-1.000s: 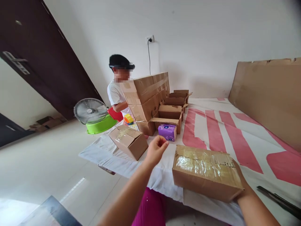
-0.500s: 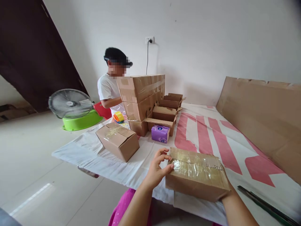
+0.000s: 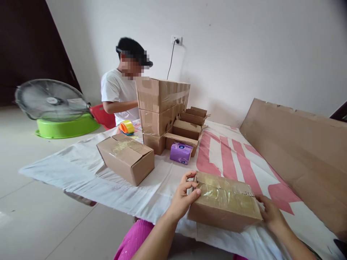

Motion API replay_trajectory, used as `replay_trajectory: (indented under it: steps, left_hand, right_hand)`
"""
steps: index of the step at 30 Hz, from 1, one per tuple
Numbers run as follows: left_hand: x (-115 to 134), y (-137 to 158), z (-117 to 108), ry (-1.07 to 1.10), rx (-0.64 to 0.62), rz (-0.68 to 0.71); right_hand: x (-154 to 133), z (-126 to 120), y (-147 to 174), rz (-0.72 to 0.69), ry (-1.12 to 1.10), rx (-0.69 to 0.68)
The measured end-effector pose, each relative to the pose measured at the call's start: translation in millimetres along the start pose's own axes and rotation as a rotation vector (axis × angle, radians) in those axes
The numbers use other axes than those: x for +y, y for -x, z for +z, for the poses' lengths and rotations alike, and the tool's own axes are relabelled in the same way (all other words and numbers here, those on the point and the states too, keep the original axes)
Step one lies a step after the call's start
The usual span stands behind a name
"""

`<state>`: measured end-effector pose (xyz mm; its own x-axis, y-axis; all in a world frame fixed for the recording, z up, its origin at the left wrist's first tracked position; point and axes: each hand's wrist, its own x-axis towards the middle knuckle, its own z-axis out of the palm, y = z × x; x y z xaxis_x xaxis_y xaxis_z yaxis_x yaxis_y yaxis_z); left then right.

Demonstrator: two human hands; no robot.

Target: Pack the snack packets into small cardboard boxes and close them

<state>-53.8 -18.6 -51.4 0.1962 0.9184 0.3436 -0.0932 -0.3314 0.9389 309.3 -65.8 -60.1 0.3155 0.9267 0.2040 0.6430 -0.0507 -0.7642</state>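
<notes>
A taped cardboard box (image 3: 223, 211) lies near the front edge of the cloth-covered table, with shiny clear tape along its top seam. My left hand (image 3: 184, 195) grips its left end, thumb on the top edge and fingers curled over the far corner. On the opposite end, my right hand (image 3: 272, 216) presses against the side, its fingertips partly hidden behind the box. Another taped box (image 3: 127, 157) sits to the left. Between them, farther back, is a purple tissue pack (image 3: 181, 153).
Stacked taped boxes (image 3: 157, 119) stand at the back beside a row of open boxes (image 3: 187, 129). A co-worker (image 3: 116, 88) sits behind the stack, near rolls of tape (image 3: 127, 127). A large cardboard sheet (image 3: 295, 155) leans at right; a fan (image 3: 52, 101) stands left.
My right hand has shifted from beneath the box's near right corner up to its right end. My left hand keeps its hold. The camera view has shifted slightly.
</notes>
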Motion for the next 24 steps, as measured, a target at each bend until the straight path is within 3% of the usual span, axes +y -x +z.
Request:
replay_trajectory:
  steps: [4,6,8,10,13,17,19,21,24]
  left_hand:
    - [0,1,3,0.031,0.011,-0.005]
    - [0,1,4,-0.006,0.018,-0.012]
    - [0,2,5,-0.057,0.034,-0.023]
    - [0,2,7,-0.080,0.050,-0.032]
    - [-2,2,9,-0.044,0.063,-0.033]
    - [-4,3,11,0.107,0.086,-0.016]
    - [-3,4,12,0.160,0.098,-0.014]
    - [-1,4,13,0.182,0.106,-0.013]
    - [1,5,14,0.202,0.111,-0.005]
  right_hand:
    - [79,-46,24,0.041,0.484,-0.010]
    - [104,-57,32,0.037,0.512,-0.021]
    - [104,-60,32,-0.017,0.477,0.023]
    - [77,-61,26,-0.100,0.462,0.120]
    - [-2,-57,13,-0.274,0.509,0.218]
    - [-122,-33,4,-0.700,0.583,-0.054]
    - [-167,-11,1,-0.910,0.626,-0.206]
    - [-197,11,-3,-1.062,0.687,-0.301]
    - [-217,35,-10,-1.191,0.813,-0.404]
